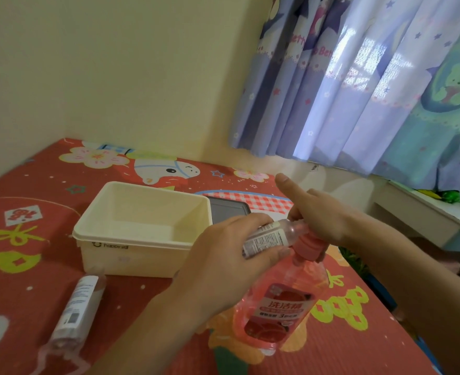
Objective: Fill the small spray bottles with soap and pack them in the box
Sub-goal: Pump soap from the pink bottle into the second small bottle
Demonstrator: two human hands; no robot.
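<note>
**Holding a small bottle at the soap pump**

Gripping a small spray bottle (270,239), the left hand (223,263) has its fingers (253,220) clamped around the labelled body, tilting its open neck against the pink pump (308,246) of the soap bottle (277,301). The right hand (323,212) presses on that pump, thumb raised. Behind stands the cream box (131,250); a second small bottle (77,307) lies on the red surface (20,239).
</note>
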